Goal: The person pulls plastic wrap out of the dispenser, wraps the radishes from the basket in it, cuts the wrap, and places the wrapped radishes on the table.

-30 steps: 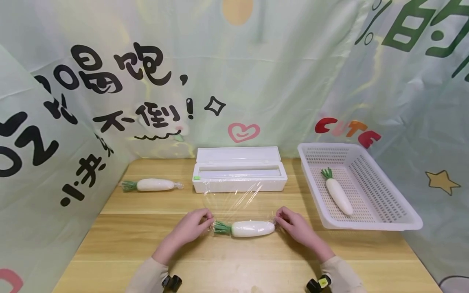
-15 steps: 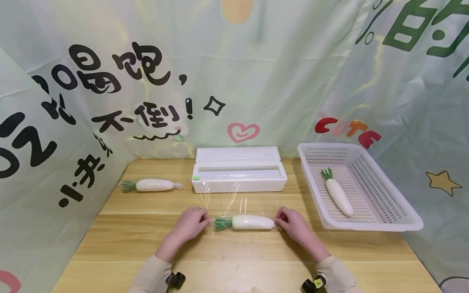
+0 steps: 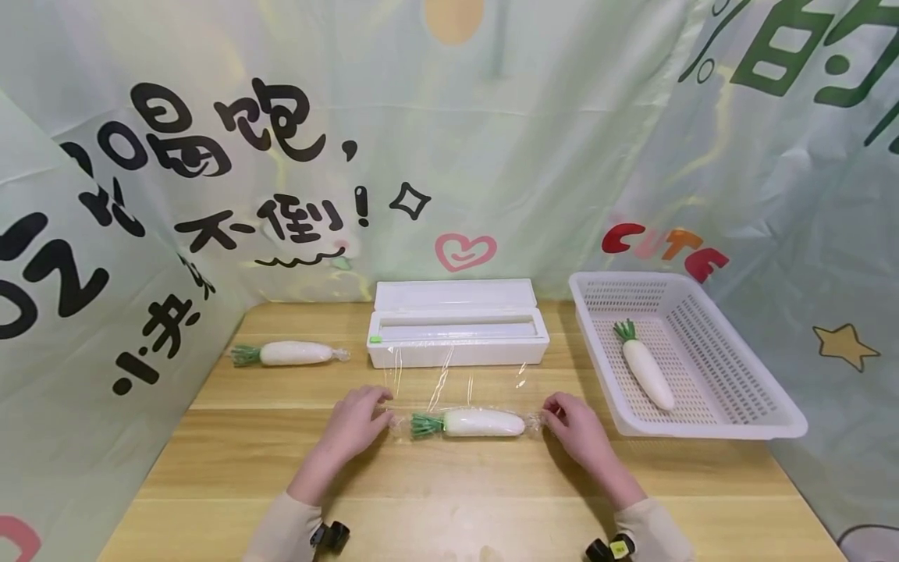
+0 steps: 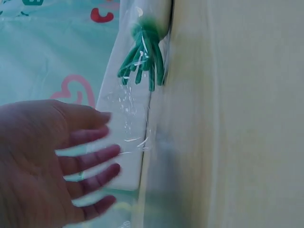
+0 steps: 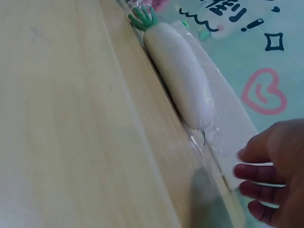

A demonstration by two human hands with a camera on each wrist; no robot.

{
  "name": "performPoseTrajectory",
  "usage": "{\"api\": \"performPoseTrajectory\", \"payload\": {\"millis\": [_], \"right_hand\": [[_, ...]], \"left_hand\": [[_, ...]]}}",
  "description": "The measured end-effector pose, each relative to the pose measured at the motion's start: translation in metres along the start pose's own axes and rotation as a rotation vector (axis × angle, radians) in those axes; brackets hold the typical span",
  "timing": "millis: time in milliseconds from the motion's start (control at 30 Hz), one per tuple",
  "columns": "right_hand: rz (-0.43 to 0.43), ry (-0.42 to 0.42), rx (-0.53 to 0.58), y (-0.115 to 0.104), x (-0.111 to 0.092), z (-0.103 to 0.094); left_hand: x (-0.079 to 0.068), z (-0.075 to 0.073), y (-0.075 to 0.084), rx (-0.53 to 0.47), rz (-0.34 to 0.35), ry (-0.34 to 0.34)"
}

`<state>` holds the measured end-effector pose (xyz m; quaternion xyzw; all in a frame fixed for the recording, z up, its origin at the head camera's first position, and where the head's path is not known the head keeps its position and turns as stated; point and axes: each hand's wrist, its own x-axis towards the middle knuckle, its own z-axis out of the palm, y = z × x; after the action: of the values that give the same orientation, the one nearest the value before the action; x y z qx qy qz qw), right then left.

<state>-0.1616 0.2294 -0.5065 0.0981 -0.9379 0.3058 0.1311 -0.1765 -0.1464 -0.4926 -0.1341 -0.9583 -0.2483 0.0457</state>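
Note:
A white radish with green leaf stubs [image 3: 485, 423], wrapped in clear plastic film, lies crosswise in the middle of the table. From it a sheet of film [image 3: 441, 384] runs back to the white cling film box [image 3: 456, 355], whose lid stands raised. My left hand [image 3: 354, 421] is beside the leafy end; the left wrist view has its fingers [image 4: 97, 178] spread and apart from the crumpled film end. Off the radish's tip is my right hand [image 3: 577, 425]. Its fingers [image 5: 261, 192] are loosely bent with nothing visible between them in the right wrist view.
A second wrapped radish [image 3: 295, 353] lies at the back left of the wooden table [image 3: 463, 499]. At the right stands a white perforated basket [image 3: 709, 431] with a bare radish [image 3: 648, 375] in it. A printed cloth [image 3: 548, 172] hangs behind.
The radish has moved slightly back toward the box. Both hands, which pinched the film ends, have let go and drawn a little outward.

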Motion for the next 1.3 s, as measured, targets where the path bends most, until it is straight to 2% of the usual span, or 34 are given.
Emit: {"api": "performPoseTrajectory", "payload": {"millis": [100,267,367,467,567,700,900,1067,1300], "right_hand": [[-0.102,0.067,-0.009,-0.008,-0.005,-0.002],[-0.368,0.192,-0.084,-0.022,-0.010,0.004],[-0.484,0.191,-0.139,-0.031,-0.012,0.010],[-0.549,0.130,-0.187,-0.040,-0.017,0.017],[-0.571,0.074,-0.221,-0.047,-0.022,0.022],[-0.556,0.040,-0.242,-0.052,-0.025,0.026],[-0.532,0.024,-0.254,-0.053,-0.024,0.028],[-0.527,0.013,-0.254,-0.051,-0.019,0.030],[-0.449,-0.068,-0.231,-0.050,-0.009,0.034]], "left_hand": [[-0.004,-0.004,0.007,-0.018,0.101,0.049],[-0.012,-0.007,0.026,0.060,0.318,0.076],[-0.018,-0.002,0.039,0.158,0.402,0.012],[-0.024,0.005,0.052,0.247,0.447,-0.088],[-0.030,0.013,0.064,0.309,0.468,-0.165],[-0.033,0.021,0.075,0.318,0.465,-0.201],[-0.029,0.027,0.080,0.290,0.394,-0.195],[-0.021,0.032,0.080,0.303,0.366,-0.174],[-0.009,0.036,0.081,0.332,0.324,-0.168]]}}
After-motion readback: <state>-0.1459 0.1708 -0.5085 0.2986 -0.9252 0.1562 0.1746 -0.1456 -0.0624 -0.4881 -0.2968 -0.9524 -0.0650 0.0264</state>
